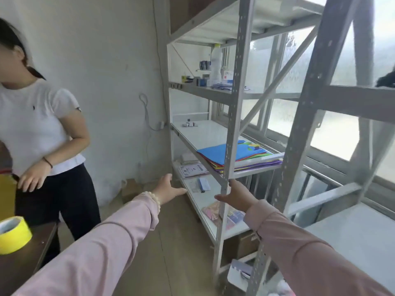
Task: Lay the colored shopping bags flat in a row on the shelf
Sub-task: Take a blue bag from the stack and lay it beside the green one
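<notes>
A stack of flat colored shopping bags (233, 155), blue on top with red, yellow, green and purple edges below, lies at the near end of the white middle shelf (203, 133) of a grey metal rack. My left hand (168, 189) reaches forward, open, fingers spread, below and left of the stack, holding nothing. My right hand (237, 194) is open too, stretched toward the rack's front upright (232, 124), just below the shelf edge under the stack. Both arms wear pink sleeves.
Another person in a white shirt (36, 127) stands at the left. A yellow tape roll (12, 233) sits on a dark table. The lower shelf (203, 199) holds papers and packets. A second rack's upright (299, 135) stands near right, by the windows.
</notes>
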